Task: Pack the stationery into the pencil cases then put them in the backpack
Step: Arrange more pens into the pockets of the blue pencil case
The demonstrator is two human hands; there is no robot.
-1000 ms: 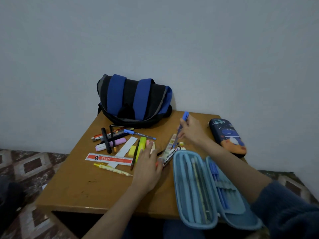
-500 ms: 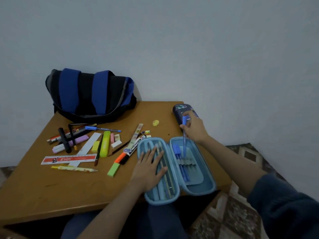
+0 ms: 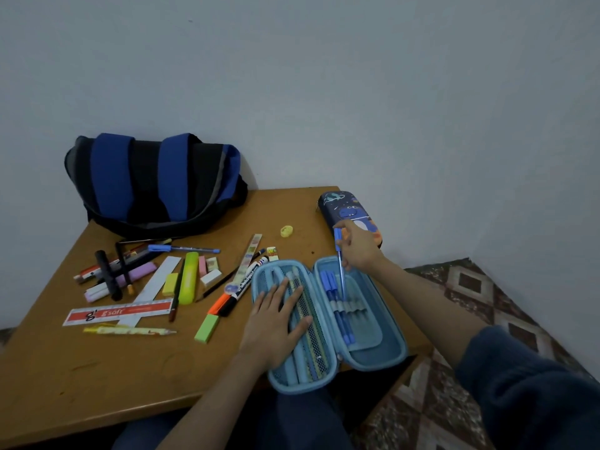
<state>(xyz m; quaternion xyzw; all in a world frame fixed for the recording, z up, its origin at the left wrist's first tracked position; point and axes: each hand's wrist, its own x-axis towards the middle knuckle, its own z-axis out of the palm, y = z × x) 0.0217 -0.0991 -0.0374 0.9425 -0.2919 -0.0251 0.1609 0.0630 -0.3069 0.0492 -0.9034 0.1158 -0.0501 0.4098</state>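
Note:
An open light-blue pencil case (image 3: 386,349) lies at the table's front right corner. My left hand (image 3: 276,323) presses flat on its left half, over pens behind a mesh pocket. My right hand (image 3: 357,248) pinches a blue pen (image 3: 339,264) near its cap, tip down among the elastic loops of the right half, beside two blue pens (image 3: 334,306) held there. A closed dark dinosaur pencil case (image 3: 350,212) sits behind my right hand. The blue-and-black backpack (image 3: 152,183) rests at the table's back left.
Loose stationery covers the wooden table (image 3: 97,368) left of the case: a red-white ruler (image 3: 117,311), yellow highlighter (image 3: 188,277), black marker (image 3: 246,284), green eraser (image 3: 207,328), pencils and erasers. A small yellow sharpener (image 3: 286,231) lies further back. Patterned floor shows on the right.
My right hand carried the blue pen from the pile to the case's right half and lowered its tip into the loops. My left hand moved from the table onto the case's left half.

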